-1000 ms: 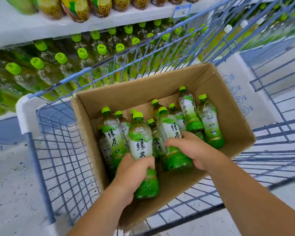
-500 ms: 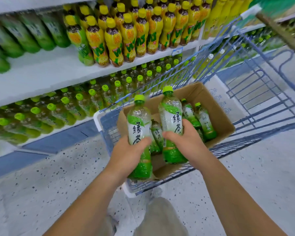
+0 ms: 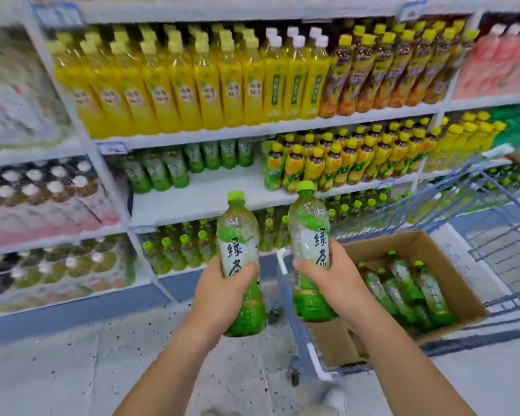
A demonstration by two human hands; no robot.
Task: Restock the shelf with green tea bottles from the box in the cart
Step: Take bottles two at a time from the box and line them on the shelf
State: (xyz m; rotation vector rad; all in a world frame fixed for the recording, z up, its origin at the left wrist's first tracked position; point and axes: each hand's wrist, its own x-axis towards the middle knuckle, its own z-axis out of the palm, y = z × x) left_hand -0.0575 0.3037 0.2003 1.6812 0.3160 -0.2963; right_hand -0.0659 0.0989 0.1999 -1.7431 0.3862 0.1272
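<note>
Right of the shelved row of green bottles (image 3: 156,172), the bare white shelf board (image 3: 210,190) looks like our target. Our left hand (image 3: 222,291) wraps round one clear green-capped plastic tea bottle (image 3: 239,250). A second tea bottle (image 3: 308,235) is gripped in our right hand (image 3: 330,277). Both are upright, lifted clear of the brown cardboard box (image 3: 451,265) in the blue wire cart (image 3: 493,187). We should seat them with labels outward.

Two upright green tea bottles (image 3: 240,244), held; others lie in the box (image 3: 403,244).

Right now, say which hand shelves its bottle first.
Probably left. The left hand holds the left bottle below the bare shelf beside the shelved green tea; the right hand and right bottle are nearer the cart.
</note>
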